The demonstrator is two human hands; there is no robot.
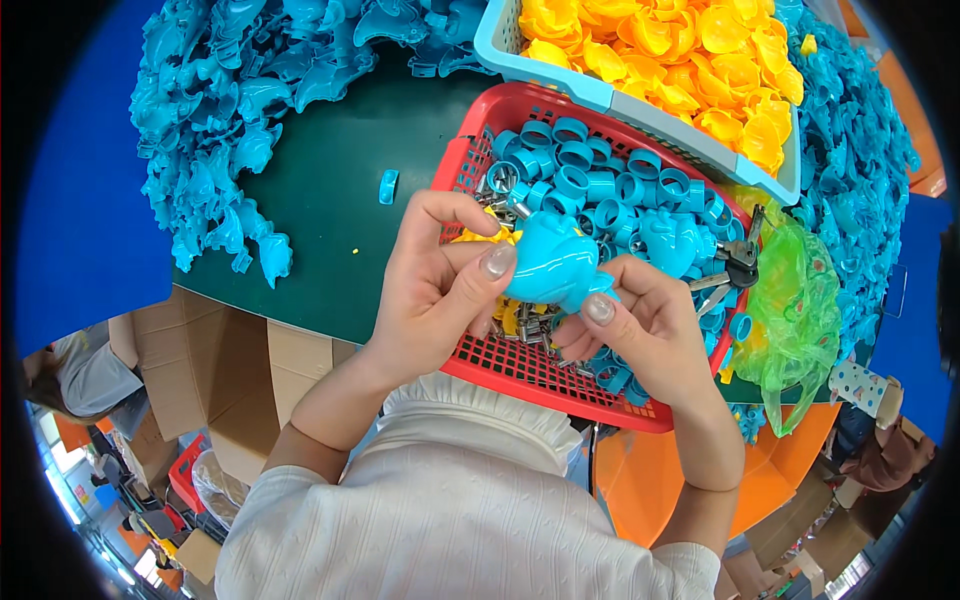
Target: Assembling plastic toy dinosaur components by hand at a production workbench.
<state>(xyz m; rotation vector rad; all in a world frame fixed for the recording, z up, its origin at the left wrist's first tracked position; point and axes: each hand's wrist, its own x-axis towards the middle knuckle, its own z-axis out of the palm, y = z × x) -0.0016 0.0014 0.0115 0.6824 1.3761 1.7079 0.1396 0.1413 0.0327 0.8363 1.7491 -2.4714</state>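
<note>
Between both hands is a glossy light-blue plastic animal-shaped figure with a rounded body and a narrow tail, held over a red basket (590,402). My left hand (440,275) pinches the body of the blue figure (550,265) between thumb and fingers. At the tail end, my right hand (650,325) grips with its thumb on top and fingers curled beneath. A short metal pin (520,209) shows at the figure's upper left. Beneath it in the basket lie many blue rings (572,180), small metal parts (535,330) and another blue figure (672,240).
Keys (740,262) and a green plastic bag (795,310) lie at the basket's right. Behind stands a light-blue basket (640,112) of yellow shells (700,50). Blue pieces heap up left (220,110) and right (850,120). One ring (388,187) rests on the green table (320,225).
</note>
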